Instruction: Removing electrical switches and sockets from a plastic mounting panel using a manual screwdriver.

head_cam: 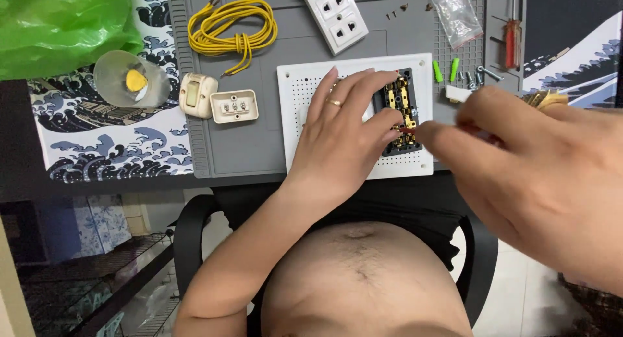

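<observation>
A grey work mat point(246, 149) covers the middle of the tabletop point(19, 142), whose dark surface shows at the left edge. Beneath the mat lies a blue and white cloth printed with waves point(110, 149), and the same pattern shows again at the far right. A crumpled green plastic bag point(58, 25) sits in the top left corner. Below the tabletop edge, a black chair point(188, 233) curves around on both sides. Pale floor tiles point(519, 291) show at the lower right, and a dark wire rack point(97, 291) stands at the lower left. The light is even and soft.
</observation>
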